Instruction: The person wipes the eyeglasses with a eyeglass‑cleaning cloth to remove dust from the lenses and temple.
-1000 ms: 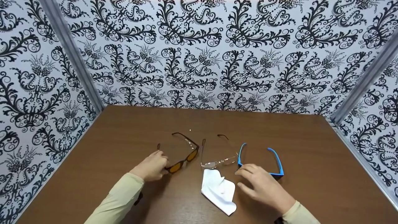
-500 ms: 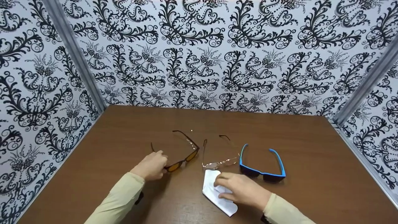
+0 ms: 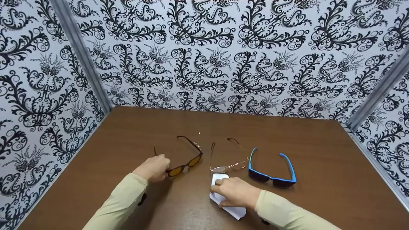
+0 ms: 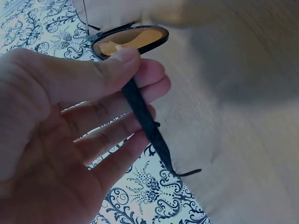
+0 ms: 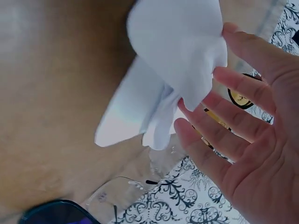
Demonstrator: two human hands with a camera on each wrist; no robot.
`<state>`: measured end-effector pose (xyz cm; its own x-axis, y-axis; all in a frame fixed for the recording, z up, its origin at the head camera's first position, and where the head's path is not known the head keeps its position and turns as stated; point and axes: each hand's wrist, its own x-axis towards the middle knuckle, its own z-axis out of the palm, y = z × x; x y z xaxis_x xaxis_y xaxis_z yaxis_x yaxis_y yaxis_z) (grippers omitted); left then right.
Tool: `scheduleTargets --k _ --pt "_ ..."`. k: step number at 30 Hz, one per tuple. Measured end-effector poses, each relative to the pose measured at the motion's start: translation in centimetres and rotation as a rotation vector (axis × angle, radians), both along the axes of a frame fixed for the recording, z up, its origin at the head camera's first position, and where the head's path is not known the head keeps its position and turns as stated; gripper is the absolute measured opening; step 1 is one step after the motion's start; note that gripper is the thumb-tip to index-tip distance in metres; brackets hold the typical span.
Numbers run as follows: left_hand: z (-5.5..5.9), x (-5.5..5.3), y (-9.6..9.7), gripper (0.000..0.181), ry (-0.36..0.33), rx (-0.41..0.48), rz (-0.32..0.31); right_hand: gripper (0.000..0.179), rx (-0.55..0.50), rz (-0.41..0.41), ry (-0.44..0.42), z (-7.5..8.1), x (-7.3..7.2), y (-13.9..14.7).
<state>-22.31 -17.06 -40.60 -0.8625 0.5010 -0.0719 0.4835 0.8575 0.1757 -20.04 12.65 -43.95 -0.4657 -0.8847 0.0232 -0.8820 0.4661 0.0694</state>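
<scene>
Left hand point(image 3: 154, 167) pinches the amber glasses point(image 3: 174, 172) by a temple point(image 4: 148, 120), left of the clear glasses point(image 3: 219, 170) on the desk point(image 3: 134, 127). Right hand point(image 3: 238, 192) touches the white cloth point(image 5: 177, 42), fingers spread; whether it grips is hard to tell. Blue glasses point(image 3: 259, 176) lie farther right.

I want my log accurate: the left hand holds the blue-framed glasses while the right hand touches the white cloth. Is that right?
Not quite. The left hand holds the dark-framed glasses with orange lenses, not the blue-framed glasses; the left wrist view shows this. The right hand does touch the white cloth.
</scene>
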Motion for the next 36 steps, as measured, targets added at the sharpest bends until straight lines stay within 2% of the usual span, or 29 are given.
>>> scheduleTargets --k 4,8,15,22,28,31,36 --pt "-0.1 -0.1 -0.1 0.026 -0.012 0.019 -0.036 0.039 0.037 0.019 0.040 0.1 -0.4 -0.4" --pt "-0.1 -0.2 -0.2 0.033 -0.003 0.005 -0.079 0.030 0.033 0.026 0.065 -0.2 -0.6 -0.5" --pt "0.2 -0.3 0.2 0.035 -0.038 0.014 -0.056 0.015 -0.076 0.095 0.205 -1.0 -1.1 -0.2" --pt "0.5 -0.1 -0.3 0.026 -0.015 0.049 -0.027 0.016 -0.158 0.086 0.093 0.1 -1.1 0.7" --pt "2.0 0.1 -0.6 0.025 -0.011 0.132 -0.099 0.015 -0.246 0.093 0.060 1.5 -1.1 2.0" --pt "3.3 0.1 -0.5 0.023 0.034 0.138 -0.113 0.013 -0.274 0.097 0.043 2.3 -1.3 2.5" --pt "4.7 0.1 0.0 0.022 0.172 0.174 -0.152 0.011 -0.326 0.095 0.018 3.7 -1.8 3.2"
